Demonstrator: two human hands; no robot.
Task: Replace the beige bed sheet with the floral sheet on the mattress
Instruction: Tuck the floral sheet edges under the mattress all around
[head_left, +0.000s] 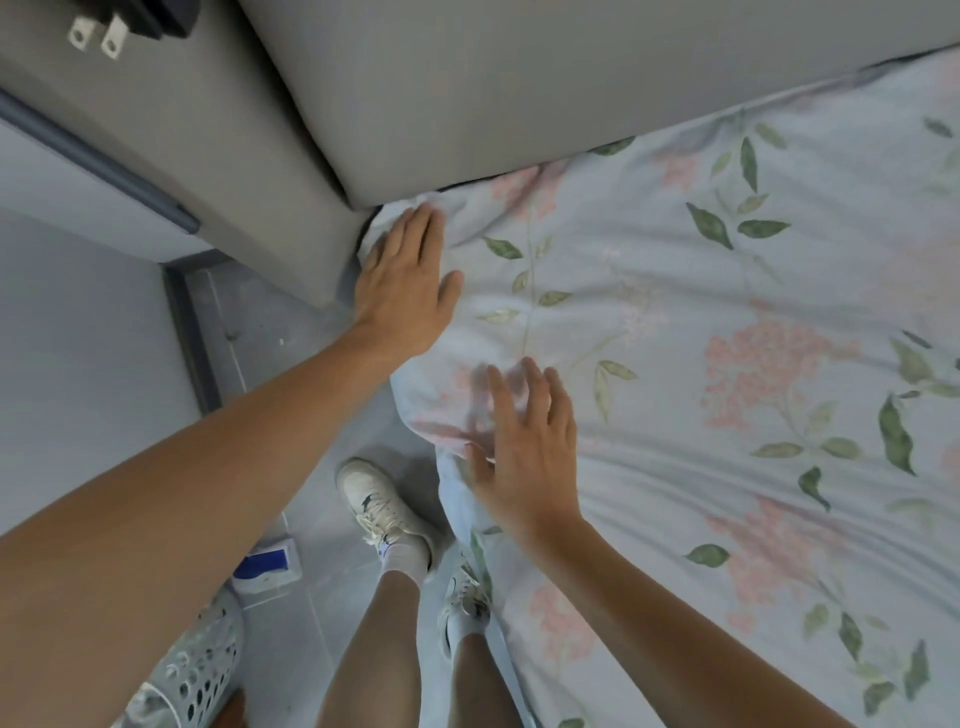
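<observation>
floral sheet (727, 312): spread flat, corner toward headboard (467, 78) | hands: left (405, 280) flat, pressing corner; right (524, 447) fingers spread

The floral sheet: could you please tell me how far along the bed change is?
Done: the floral sheet already covers the mattress top; no beige sheet shows. In hand: the left hand lies flat at the corner by the headboard, and the right hand is open over the bunched edge. Left: smoothing wrinkles and that corner.
</observation>
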